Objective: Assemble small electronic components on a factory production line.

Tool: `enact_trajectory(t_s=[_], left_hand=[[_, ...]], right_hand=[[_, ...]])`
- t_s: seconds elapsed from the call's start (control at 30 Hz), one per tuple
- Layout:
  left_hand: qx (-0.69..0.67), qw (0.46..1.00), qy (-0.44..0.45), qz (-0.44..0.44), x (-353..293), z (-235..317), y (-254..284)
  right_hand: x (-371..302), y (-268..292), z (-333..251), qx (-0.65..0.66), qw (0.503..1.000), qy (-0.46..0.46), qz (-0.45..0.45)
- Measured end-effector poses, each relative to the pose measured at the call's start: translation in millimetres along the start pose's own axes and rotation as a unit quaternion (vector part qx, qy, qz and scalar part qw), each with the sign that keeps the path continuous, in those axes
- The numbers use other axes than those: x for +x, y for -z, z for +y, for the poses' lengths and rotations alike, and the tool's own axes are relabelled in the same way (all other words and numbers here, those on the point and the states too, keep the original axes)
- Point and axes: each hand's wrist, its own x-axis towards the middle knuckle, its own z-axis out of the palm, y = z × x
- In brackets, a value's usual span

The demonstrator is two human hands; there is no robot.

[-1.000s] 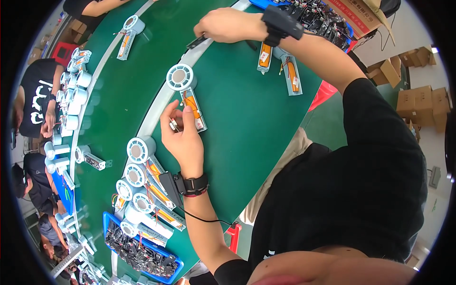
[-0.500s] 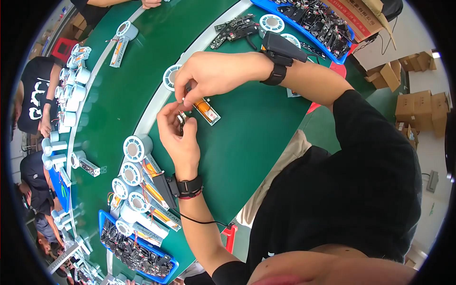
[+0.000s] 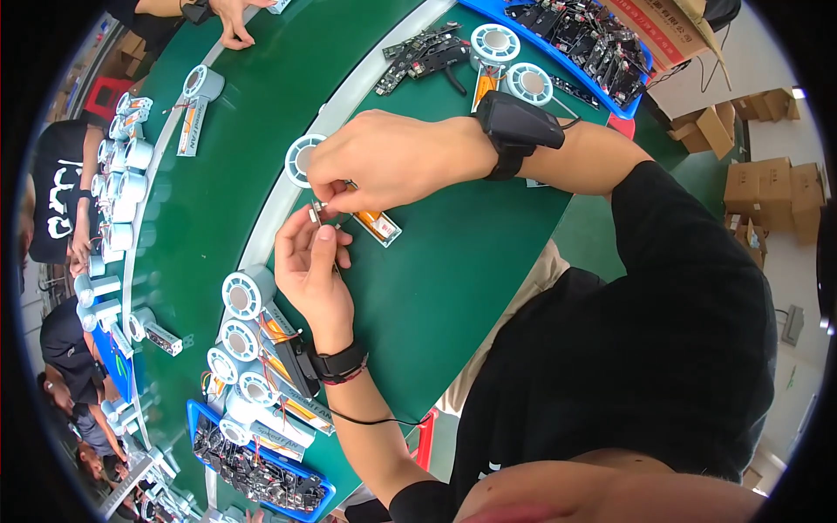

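My left hand [image 3: 316, 277] is closed, palm turned up, with a small circuit board [image 3: 316, 214] between thumb and fingers, seen nearly edge-on. Above it, my right hand [image 3: 388, 164] pinches what looks like a small white plug [image 3: 321, 207] against the board's end. Its fingertips partly hide the plug, and any wire is hard to make out. Under the right hand lies an opened handheld fan; its round pale-blue head [image 3: 302, 160] shows to the left and its handle with an orange battery [image 3: 378, 228] below. My right hand covers the fan's middle.
Several opened fans [image 3: 246, 295] are grouped near my left forearm, beside a blue tray [image 3: 324, 504] of circuit boards. Another blue tray [image 3: 629, 112] and loose boards [image 3: 425, 57] lie beyond my right hand. A co-worker's hand [image 3: 234, 22] reaches over the green table [image 3: 418, 314].
Both hands have shifted slightly left. My left hand has turned, showing the board edge-on, and my right fingertips have come down to it. A co-worker's hand reaches further in at the top.
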Motion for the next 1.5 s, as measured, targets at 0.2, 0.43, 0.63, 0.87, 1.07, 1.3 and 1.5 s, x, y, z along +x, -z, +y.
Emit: enact_trajectory(t_s=[0.2,0.43,0.63,0.87,1.07,1.3,1.5], left_hand=[[0.012,1.0,-0.005,-0.009,0,2,-4],[0.067,0.997,-0.024,0.015,4,0,-6],[0.045,0.998,0.032,-0.017,8,3,6],[0.07,0.99,0.098,-0.073,15,3,12],[0.054,0.996,0.054,-0.038,18,-8,5],[0.183,0.979,-0.072,0.049,13,-22,-14],[0.249,0.954,-0.153,0.062,5,-20,-17]], right_hand=[[-4,0,-3,-0.031,0.998,0.024,0.057],[-8,-8,-4,-0.102,0.989,0.04,0.097],[-11,-3,-1,-0.097,0.99,0.074,0.069],[-12,-2,14,-0.157,0.977,0.142,0.002],[-4,8,12,-0.139,0.984,0.102,-0.05],[-7,13,36,0.246,0.961,-0.123,-0.03],[-5,10,19,0.253,0.955,-0.152,-0.006]])
